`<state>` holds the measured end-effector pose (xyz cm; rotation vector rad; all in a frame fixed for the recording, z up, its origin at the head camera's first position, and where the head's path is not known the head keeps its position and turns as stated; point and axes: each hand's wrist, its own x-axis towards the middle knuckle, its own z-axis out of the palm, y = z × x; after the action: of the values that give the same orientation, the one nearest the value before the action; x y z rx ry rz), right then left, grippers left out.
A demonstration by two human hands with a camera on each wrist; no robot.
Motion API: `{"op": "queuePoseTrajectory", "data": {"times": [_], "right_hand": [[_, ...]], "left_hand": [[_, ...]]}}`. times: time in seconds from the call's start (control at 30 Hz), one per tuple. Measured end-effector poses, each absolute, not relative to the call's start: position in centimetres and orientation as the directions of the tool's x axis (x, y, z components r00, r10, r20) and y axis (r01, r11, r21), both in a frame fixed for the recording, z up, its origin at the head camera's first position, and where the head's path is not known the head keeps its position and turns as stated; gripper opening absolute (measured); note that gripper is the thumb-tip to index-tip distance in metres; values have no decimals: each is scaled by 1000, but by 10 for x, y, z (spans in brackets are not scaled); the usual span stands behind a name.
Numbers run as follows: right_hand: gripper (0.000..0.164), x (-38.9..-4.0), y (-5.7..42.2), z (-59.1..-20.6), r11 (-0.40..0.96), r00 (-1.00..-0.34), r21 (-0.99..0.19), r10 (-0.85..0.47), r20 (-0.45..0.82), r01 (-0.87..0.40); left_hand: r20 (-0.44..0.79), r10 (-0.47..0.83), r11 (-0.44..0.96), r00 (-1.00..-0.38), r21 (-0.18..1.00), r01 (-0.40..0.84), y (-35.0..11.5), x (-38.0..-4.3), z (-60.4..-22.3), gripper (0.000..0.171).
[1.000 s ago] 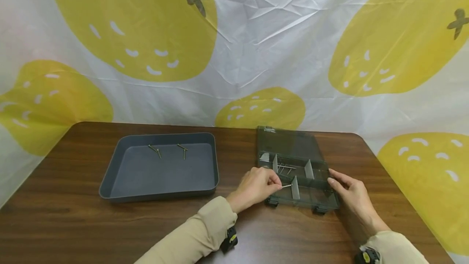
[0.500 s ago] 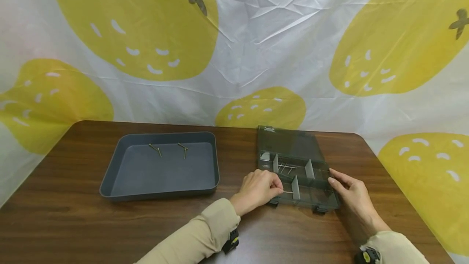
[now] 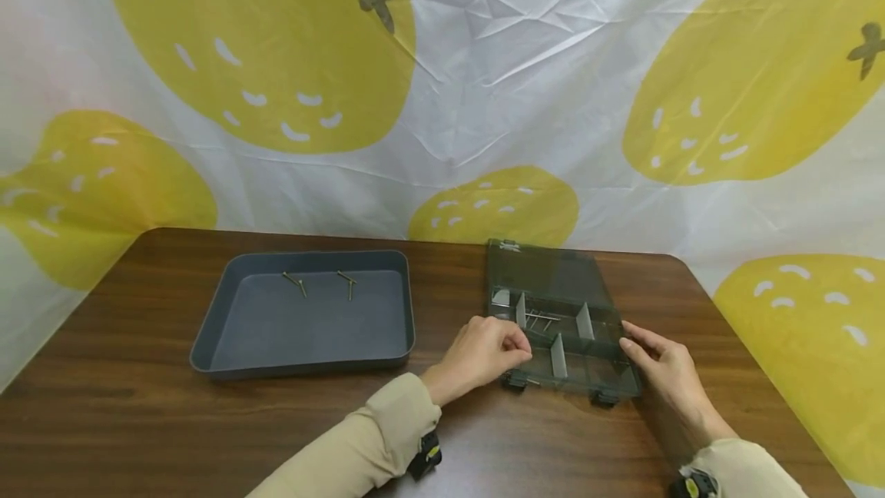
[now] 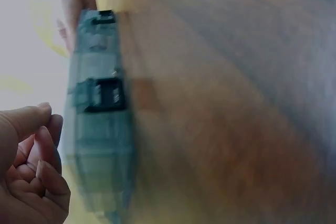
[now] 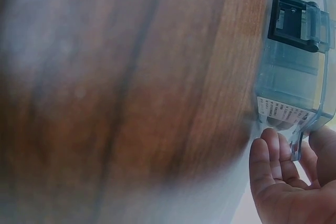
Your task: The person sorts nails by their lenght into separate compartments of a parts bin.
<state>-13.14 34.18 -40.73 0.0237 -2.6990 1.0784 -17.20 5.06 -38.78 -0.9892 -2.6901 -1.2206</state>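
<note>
Case (image 3: 577, 386): rectangular, translucent grey-green plastic, opened on brown wooden table (image 3: 138, 436).
Left hand (image 3: 480, 352): my curled fingers, nothing visibly held, by its front-left corner.
Right hand (image 3: 669, 376): I pinch its right end.

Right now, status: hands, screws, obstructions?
Left hand curled, no screw visible in it; right hand grips organizer box at right end. Four screws in gray tray. Lid open; nothing visibly blocking.

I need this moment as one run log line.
left hand: fingers curled at open box; right hand: holds box's right edge; tray: four screws inside
</note>
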Motion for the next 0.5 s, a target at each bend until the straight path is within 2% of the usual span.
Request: {"op": "queuePoseTrajectory", "data": {"times": [0.17, 0.5], "right_hand": [[41, -131, 342, -408, 727, -971, -679, 72, 229, -106], [44, -131, 343, -407, 728, -974, -679, 72, 216, -97]], "left_hand": [[280, 502, 435, -819, 736, 518, 27, -177, -375, 4], [247, 262, 541, -933, 762, 354, -41, -199, -374, 5]]}}
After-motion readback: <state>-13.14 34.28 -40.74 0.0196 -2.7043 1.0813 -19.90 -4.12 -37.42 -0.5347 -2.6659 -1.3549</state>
